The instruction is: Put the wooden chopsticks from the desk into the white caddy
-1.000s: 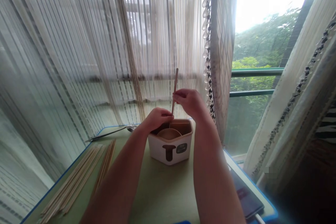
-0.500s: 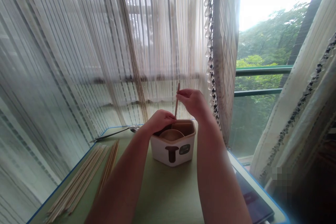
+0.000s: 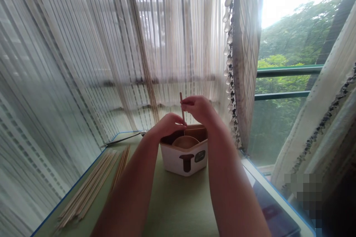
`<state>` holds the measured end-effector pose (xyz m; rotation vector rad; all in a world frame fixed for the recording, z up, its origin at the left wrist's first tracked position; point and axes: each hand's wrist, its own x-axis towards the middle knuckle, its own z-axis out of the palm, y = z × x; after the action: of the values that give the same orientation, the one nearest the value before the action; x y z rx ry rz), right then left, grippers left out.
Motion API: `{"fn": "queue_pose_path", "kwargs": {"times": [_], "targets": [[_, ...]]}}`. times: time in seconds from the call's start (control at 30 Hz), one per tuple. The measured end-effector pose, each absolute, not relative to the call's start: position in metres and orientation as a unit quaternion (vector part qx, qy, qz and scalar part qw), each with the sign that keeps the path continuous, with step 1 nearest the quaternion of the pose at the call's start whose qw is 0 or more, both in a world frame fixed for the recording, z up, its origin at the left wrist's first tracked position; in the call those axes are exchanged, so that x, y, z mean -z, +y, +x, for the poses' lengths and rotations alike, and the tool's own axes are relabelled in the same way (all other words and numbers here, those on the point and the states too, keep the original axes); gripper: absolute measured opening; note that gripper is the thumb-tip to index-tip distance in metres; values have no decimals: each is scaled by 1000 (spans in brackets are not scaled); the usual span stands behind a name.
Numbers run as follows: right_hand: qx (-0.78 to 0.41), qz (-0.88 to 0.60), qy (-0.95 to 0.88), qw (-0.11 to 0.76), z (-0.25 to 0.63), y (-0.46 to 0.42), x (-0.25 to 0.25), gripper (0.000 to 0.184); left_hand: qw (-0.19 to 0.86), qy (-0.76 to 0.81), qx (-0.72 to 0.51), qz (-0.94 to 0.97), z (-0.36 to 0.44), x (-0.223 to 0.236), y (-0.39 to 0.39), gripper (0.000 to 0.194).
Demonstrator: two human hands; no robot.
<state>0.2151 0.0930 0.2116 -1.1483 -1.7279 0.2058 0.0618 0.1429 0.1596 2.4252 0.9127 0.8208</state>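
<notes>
A white holder (image 3: 178, 161) with a brown inside and a brown round insert stands on the green table (image 3: 178, 207). My right hand (image 3: 198, 108) pinches a thin wooden chopstick (image 3: 181, 106) that stands upright with its lower end down in the holder's back compartment. My left hand (image 3: 168, 125) curls over the holder's back left rim, fingers closed beside the stick. Whether it also grips the stick is hidden.
Several wooden chopsticks (image 3: 91, 187) lie in loose bundles on the table's left side. A metal spoon (image 3: 125, 139) lies at the far left edge. A dark phone (image 3: 274, 213) sits at the right edge. Striped curtains (image 3: 139, 44) hang close behind the table.
The chopstick has gone lower into the holder; less of it shows above my right hand. The camera has shifted so the holder sits slightly further right and lower.
</notes>
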Motion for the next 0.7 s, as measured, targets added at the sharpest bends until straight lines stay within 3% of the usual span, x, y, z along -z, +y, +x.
{"fn": "queue_pose_path", "kwargs": {"times": [0.3, 0.7], "targets": [[-89, -524, -745, 403, 225, 98, -202, 16, 246, 326, -309, 859, 65, -158, 144, 18], [-111, -519, -744, 407, 228, 95, -206, 12, 216, 350, -294, 863, 63, -158, 143, 20]]}}
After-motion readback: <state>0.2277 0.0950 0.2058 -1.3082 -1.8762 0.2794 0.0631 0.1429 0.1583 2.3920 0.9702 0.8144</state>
